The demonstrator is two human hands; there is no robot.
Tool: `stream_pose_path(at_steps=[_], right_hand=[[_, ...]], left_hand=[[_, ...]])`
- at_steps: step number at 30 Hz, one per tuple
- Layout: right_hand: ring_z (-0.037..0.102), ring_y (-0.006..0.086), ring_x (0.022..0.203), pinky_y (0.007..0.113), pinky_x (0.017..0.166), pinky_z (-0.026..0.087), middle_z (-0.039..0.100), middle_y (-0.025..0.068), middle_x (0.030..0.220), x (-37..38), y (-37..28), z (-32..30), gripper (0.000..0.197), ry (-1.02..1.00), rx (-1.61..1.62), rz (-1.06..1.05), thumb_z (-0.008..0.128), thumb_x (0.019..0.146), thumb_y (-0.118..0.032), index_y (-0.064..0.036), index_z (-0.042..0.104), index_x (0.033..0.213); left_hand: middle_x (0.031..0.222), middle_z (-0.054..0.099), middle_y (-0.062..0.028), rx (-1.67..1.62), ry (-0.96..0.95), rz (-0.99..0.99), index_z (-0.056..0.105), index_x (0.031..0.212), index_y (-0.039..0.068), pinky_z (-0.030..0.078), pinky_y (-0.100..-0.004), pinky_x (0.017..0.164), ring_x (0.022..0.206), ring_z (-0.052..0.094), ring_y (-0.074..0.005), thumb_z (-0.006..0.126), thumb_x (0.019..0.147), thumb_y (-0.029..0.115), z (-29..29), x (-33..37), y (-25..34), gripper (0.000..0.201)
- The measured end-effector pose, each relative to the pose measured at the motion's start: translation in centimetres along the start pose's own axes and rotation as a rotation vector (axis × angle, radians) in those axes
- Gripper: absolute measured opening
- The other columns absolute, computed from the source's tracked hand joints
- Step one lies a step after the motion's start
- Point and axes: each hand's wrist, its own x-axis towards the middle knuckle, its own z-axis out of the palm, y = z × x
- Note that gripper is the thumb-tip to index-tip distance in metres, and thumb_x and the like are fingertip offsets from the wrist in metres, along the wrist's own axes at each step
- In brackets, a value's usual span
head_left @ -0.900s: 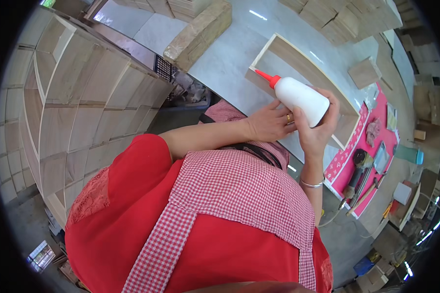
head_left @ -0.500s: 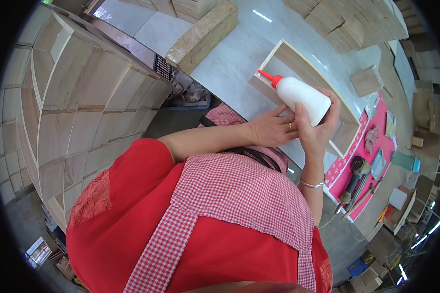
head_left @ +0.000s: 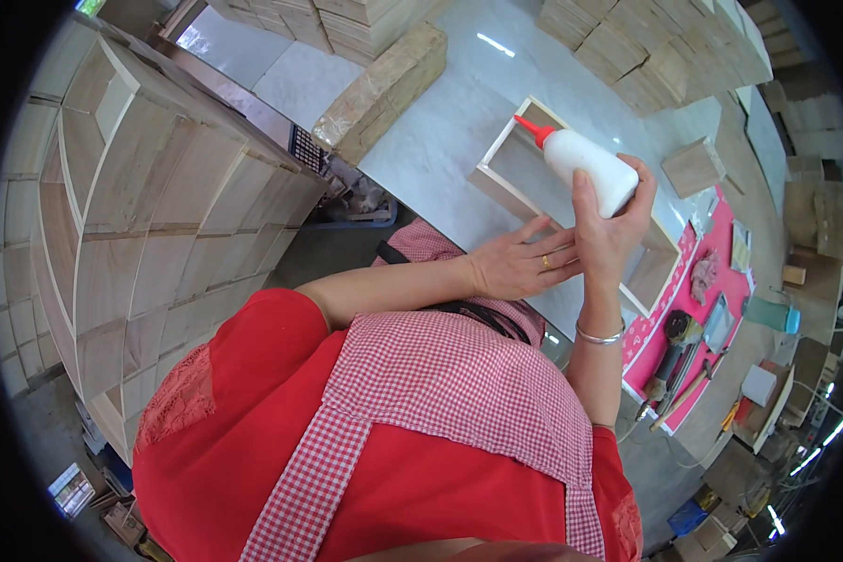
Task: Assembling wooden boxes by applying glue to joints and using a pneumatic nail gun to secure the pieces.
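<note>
In my right hand (head_left: 611, 229) I hold a white squeeze bottle (head_left: 590, 170) up above an open wooden box frame (head_left: 510, 194), my fingers wrapped round its base and my thumb pressed along its near side. The bottle lies tilted, and its red nozzle (head_left: 536, 131) points to ten o'clock, over the frame's far-left end; I can't tell whether the tip touches the wood.

With the bottle as the middle of the dial and twelve at the top of my view, my left hand (head_left: 525, 262) is at seven o'clock. Its fingers are stretched out and loosely spread beside the frame's near wall, some fingertips hidden behind my right hand, so I can't tell whether they touch the frame. A gold ring (head_left: 546, 262) sits on one finger, and a silver bangle (head_left: 599, 336) circles my right wrist.

The frame rests on a pale, glossy tabletop (head_left: 431, 178). At ten o'clock lies a long wrapped bundle of wood (head_left: 384, 94); at one, stacked boards (head_left: 656, 47); at three, a wooden block (head_left: 693, 170). Toward five spreads a pink mat (head_left: 732, 276), carrying a crumpled rag (head_left: 704, 278) and several tools. Tall wooden stacks (head_left: 178, 206) fill nine o'clock.
</note>
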Motion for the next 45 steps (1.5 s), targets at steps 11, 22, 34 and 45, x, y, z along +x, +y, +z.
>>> stream_pose_path(at_steps=[11,22,34,45], right_hand=[[0.061,0.0182,0.088,0.032,0.076,0.052,0.061,0.0097,0.100,3.4,1.0,0.0,0.049,0.054,-0.066,-0.041,0.082,0.078,-0.018,-0.0023,0.054,0.115],[0.061,0.0171,0.091,0.031,0.079,0.051,0.062,0.0093,0.102,3.1,1.3,-4.6,0.044,0.092,-0.098,0.076,0.082,0.079,-0.017,-0.0015,0.057,0.112],[0.060,0.0177,0.092,0.032,0.082,0.051,0.062,0.0099,0.103,1.4,2.6,-11.8,0.044,0.181,-0.208,0.111,0.082,0.079,-0.015,-0.0002,0.058,0.113],[0.060,0.0172,0.091,0.031,0.080,0.051,0.062,0.0098,0.102,-0.9,3.7,-18.3,0.045,0.306,-0.292,0.126,0.082,0.079,-0.017,0.0004,0.058,0.112]], left_hand=[[0.148,0.047,-0.0044,0.026,0.033,-0.029,0.054,0.137,0.012,0.021,-0.0493,0.118,0.142,0.038,-0.0202,0.053,0.089,0.021,-0.4,0.7,0.1,0.049],[0.150,0.046,-0.0015,0.071,-0.037,-0.030,0.055,0.137,0.016,0.008,-0.0519,0.121,0.143,0.037,-0.0181,0.060,0.088,0.025,-0.6,0.6,0.1,0.050],[0.150,0.046,-0.0029,0.098,-0.036,-0.014,0.053,0.139,0.016,0.005,-0.0532,0.121,0.142,0.038,-0.0209,0.062,0.088,0.028,-0.5,0.7,0.1,0.053],[0.151,0.045,-0.0043,0.069,-0.080,-0.019,0.050,0.141,0.016,0.007,-0.0545,0.120,0.143,0.037,-0.0232,0.067,0.084,0.032,-0.6,0.5,0.1,0.061]])
